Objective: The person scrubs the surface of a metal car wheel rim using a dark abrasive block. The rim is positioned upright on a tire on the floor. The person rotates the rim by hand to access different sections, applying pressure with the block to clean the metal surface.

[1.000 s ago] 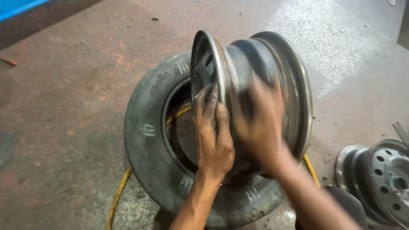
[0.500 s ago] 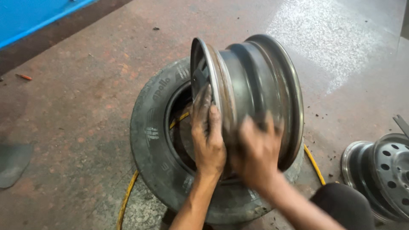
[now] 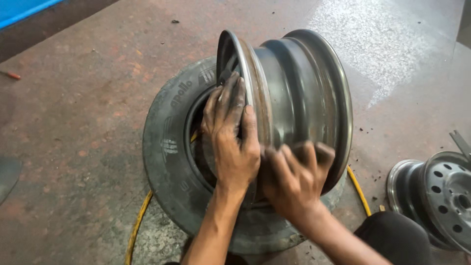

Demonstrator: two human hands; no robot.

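A bare grey steel wheel rim (image 3: 299, 93) stands on edge on top of a black tyre (image 3: 167, 147) that lies flat on the floor. My left hand (image 3: 233, 135) grips the rim's near flange, fingers hooked over its edge. Lower down, my right hand (image 3: 294, 179) lies spread against the rim's barrel; it is blurred with motion and grimy.
A second steel rim (image 3: 436, 196) with round holes lies at the lower right. A yellow hose (image 3: 140, 221) runs under the tyre and comes out on its right side. The floor is stained concrete, with a blue strip at the top left.
My right hand has slid down the rim's barrel from its upper middle to its lower part. My left hand has kept its grip on the flange.
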